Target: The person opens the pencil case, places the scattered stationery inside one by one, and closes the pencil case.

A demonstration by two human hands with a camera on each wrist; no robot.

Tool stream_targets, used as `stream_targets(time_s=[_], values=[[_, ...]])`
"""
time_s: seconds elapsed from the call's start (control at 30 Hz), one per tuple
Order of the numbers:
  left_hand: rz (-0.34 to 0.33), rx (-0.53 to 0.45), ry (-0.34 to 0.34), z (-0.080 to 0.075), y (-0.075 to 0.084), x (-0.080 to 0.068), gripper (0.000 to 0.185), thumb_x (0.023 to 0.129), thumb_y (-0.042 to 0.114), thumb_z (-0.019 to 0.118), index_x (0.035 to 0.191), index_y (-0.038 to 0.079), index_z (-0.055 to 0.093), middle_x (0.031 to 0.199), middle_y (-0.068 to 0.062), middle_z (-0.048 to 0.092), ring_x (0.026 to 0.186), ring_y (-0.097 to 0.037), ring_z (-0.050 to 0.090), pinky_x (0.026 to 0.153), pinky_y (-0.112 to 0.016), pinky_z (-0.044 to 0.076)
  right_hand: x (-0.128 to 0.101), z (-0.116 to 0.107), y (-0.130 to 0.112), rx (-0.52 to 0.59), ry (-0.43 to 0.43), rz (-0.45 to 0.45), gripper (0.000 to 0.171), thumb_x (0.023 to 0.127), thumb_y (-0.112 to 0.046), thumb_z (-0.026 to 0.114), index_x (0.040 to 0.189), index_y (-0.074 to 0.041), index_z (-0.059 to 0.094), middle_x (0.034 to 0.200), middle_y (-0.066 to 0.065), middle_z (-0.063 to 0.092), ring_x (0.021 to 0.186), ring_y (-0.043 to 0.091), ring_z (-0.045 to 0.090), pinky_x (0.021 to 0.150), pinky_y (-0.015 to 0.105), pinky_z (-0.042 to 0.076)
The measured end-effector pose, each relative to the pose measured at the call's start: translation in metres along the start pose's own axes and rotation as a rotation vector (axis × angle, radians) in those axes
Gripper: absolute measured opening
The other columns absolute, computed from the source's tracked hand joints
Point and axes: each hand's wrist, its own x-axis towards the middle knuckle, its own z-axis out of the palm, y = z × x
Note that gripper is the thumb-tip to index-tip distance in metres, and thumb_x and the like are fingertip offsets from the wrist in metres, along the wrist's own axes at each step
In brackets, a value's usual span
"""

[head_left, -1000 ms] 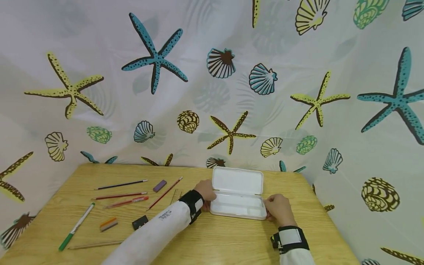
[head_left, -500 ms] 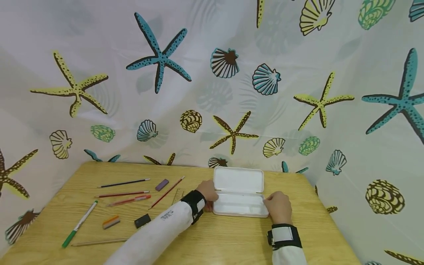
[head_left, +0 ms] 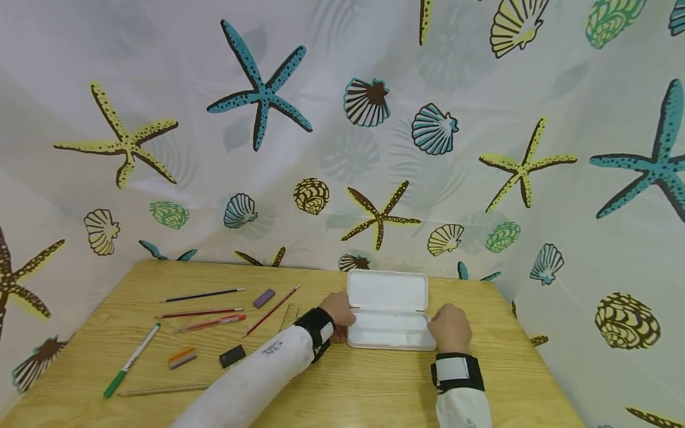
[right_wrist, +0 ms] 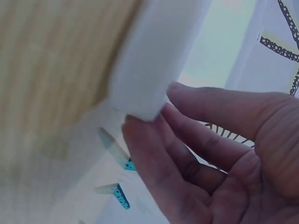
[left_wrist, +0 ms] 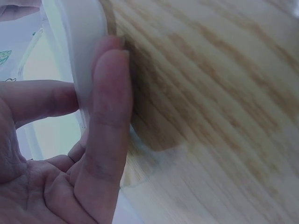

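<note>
- Head view: a white pencil case (head_left: 389, 318) lies open on the wooden table (head_left: 348, 392), towards the far right, its lid tilted back towards the patterned curtain. The left hand (head_left: 338, 309) sits against the case's left end and the right hand (head_left: 451, 328) against its right end, each touching the tray. Both hands have the fingers bent round the ends; how tightly cannot be told from here.
- Head view, further left: pencils, a green pen (head_left: 131, 360), a purple eraser (head_left: 264, 298) and a black sharpener (head_left: 232, 356) lie scattered on the table, well apart from the hands.
- Left wrist view: the left hand (left_wrist: 70, 154) pinches the pencil case (left_wrist: 81, 56) wall. The thumb lies inside the tray and the nearly straight fingers (left_wrist: 110, 116) press flat against the outer side, right by the table (left_wrist: 210, 116).
- Right wrist view: the right hand (right_wrist: 210, 158) has its loosely curled fingers (right_wrist: 154, 163) touching the corner of the pencil case (right_wrist: 149, 60) from below and beside. The thumb reaches along the inner side. The grip looks light, half open.
</note>
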Motion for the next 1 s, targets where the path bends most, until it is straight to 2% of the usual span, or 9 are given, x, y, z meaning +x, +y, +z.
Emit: stream_targets(time_s=[0.1,0.27,0.37,0.47,0.67,0.77,1.0], values=[[0.003,-0.005,0.004,-0.001,-0.001,-0.001,0.018,0.09,0.004,0.066,0.101,-0.01,0.064,0.044,-0.008,0.058,0.031,-0.014,0.052,0.033,-0.025,0.041,0.008,-0.003,-0.004,-0.024,-0.042,0.011,0.024,0.084,0.001,0.067,0.061,-0.001,0.061,0.061,0.007,0.056,0.058,0.024,0.051,0.051,0.035,0.042],[0.0,-0.014,0.003,-0.001,-0.002,-0.003,0.016,0.09,0.004,0.065,0.099,-0.009,0.064,0.044,-0.009,0.059,0.031,-0.014,0.053,0.032,-0.025,0.042,0.021,-0.002,-0.007,-0.078,-0.101,0.033,0.008,0.084,0.001,0.066,0.083,0.009,0.067,0.076,0.018,0.065,0.068,0.03,0.059,0.061,0.048,0.054],[-0.008,-0.012,-0.002,0.0,-0.002,-0.002,0.015,0.091,0.004,0.065,0.099,-0.008,0.063,0.044,-0.009,0.059,0.031,-0.015,0.054,0.032,-0.026,0.042,0.024,-0.001,-0.008,-0.091,-0.118,0.052,0.016,0.085,0.001,0.067,0.094,0.013,0.067,0.083,0.023,0.067,0.073,0.033,0.062,0.068,0.053,0.056],[-0.003,-0.002,0.006,0.002,-0.002,0.0,0.014,0.091,0.004,0.065,0.099,-0.008,0.063,0.044,-0.008,0.059,0.032,-0.016,0.055,0.032,-0.026,0.043,0.024,-0.001,-0.009,-0.089,-0.125,0.064,0.02,0.085,0.0,0.067,0.098,0.014,0.066,0.086,0.024,0.067,0.075,0.034,0.062,0.07,0.053,0.056],[-0.009,-0.042,0.005,0.001,-0.002,-0.003,0.007,0.09,0.003,0.064,0.088,-0.003,0.062,0.044,-0.008,0.059,0.032,-0.016,0.056,0.032,-0.027,0.043,0.019,-0.004,-0.008,-0.08,-0.14,0.079,0.017,0.085,-0.001,0.07,0.093,0.012,0.066,0.084,0.022,0.065,0.075,0.032,0.061,0.069,0.049,0.055],[-0.01,-0.052,-0.002,0.001,-0.001,-0.005,0.009,0.09,0.002,0.064,0.082,-0.001,0.06,0.044,-0.009,0.059,0.032,-0.016,0.056,0.032,-0.027,0.043,0.015,-0.006,-0.009,-0.08,-0.136,0.08,0.016,0.084,-0.002,0.072,0.09,0.012,0.066,0.084,0.021,0.067,0.074,0.031,0.061,0.068,0.047,0.056],[0.008,-0.025,0.009,-0.002,-0.002,-0.006,0.012,0.091,0.004,0.064,0.08,0.0,0.062,0.044,-0.007,0.059,0.033,-0.015,0.056,0.035,-0.027,0.045,0.012,-0.004,-0.008,-0.074,-0.13,0.062,0.017,0.084,-0.002,0.073,0.09,0.012,0.068,0.083,0.022,0.069,0.073,0.031,0.062,0.067,0.047,0.056]])
